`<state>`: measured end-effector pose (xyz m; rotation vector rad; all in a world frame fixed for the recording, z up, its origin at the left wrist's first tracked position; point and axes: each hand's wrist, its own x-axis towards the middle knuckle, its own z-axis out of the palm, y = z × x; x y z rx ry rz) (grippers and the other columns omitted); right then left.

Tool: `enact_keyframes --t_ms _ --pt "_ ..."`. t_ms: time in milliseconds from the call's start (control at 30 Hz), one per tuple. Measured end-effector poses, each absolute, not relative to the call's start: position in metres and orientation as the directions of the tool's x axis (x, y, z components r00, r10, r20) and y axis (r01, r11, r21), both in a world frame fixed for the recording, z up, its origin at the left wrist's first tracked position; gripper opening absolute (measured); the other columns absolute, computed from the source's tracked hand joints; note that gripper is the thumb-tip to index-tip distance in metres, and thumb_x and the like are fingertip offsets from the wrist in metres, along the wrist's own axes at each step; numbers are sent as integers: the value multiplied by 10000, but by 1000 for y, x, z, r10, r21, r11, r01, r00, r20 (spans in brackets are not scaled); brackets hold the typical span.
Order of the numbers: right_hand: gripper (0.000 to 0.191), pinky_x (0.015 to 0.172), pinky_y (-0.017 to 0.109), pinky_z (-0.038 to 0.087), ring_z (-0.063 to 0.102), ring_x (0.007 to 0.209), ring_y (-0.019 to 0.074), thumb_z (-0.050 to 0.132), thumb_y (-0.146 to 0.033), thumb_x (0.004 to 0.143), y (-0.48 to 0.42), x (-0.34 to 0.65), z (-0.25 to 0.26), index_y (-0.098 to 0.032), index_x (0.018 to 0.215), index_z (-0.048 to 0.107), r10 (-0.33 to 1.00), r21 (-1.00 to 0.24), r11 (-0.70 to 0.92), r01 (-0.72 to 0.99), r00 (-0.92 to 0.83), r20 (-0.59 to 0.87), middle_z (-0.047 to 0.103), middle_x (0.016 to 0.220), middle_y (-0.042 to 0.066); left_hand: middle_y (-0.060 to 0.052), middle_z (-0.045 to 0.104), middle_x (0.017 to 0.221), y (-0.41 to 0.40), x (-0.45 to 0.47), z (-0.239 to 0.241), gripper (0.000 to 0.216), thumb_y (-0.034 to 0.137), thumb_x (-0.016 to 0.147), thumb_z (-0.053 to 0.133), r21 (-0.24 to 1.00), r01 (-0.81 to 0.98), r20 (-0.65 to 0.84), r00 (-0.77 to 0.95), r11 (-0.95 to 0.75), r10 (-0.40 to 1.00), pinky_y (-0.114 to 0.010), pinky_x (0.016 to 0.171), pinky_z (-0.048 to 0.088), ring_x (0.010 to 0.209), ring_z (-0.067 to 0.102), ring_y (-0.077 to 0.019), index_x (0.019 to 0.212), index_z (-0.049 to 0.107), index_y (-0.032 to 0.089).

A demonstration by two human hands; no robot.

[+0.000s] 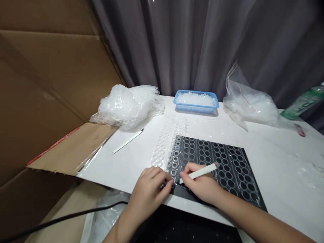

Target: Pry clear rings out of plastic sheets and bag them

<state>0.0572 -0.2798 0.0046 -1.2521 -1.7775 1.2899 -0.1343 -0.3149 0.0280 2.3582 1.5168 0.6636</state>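
Note:
A black mat (227, 168) lies on the white table (278, 162), covered by a clear sheet of punched rings (174, 148) that runs off its left edge. My right hand (202, 184) grips a white stick-like tool (199, 173), its tip pointing down at the sheet's near corner. My left hand (149, 192) is closed in a pinch on the sheet's near edge, close beside the tool tip.
A blue basket (196, 101) of clear rings stands at the back. A heap of used clear sheets (129, 106) lies back left, a plastic bag (249, 104) back right, a green bottle (302, 103) far right. Another white tool (128, 141) rests left. Cardboard (50, 84) walls the left side.

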Motion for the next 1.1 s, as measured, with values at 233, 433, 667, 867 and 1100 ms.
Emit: enact_keyframes --t_ms 233,433,667,867,1100 --pt "226 552 225 316 462 553 101 538 -295 802 -282 57 10 -187 605 513 929 -881 122 456 -366 -61 535 563 -26 -16 590 775 -327 -127 13 120 289 863 519 319 856 188 364 -407 912 -312 704 366 745 539 -167 895 623 239" --pt "202 529 214 312 455 524 84 507 -235 796 -284 56 10 -183 601 504 898 -882 208 422 -439 2 516 557 -35 -7 548 708 -325 -131 24 192 304 893 445 550 793 74 266 -262 961 -284 654 386 683 514 -148 793 570 199" --pt "245 526 227 336 477 511 104 526 -307 805 -280 58 6 -187 593 500 941 -907 51 418 -324 -97 528 526 -24 6 485 690 -315 -154 39 290 320 912 397 736 647 301 -50 -199 952 -227 605 409 652 488 -114 653 388 191" --pt "256 509 222 336 484 517 113 531 -359 820 -278 59 -1 -193 624 530 956 -919 4 395 -270 -112 543 535 -15 8 594 716 -316 -126 16 152 232 928 343 415 860 254 203 -296 946 -231 544 398 608 568 -133 977 486 212" --pt "218 552 228 344 489 542 106 522 -315 818 -277 57 6 -196 637 543 943 -885 96 456 -327 -66 552 566 -23 -16 597 700 -312 -112 13 221 294 913 393 115 943 79 304 -312 949 -247 499 329 607 571 -167 793 559 211"
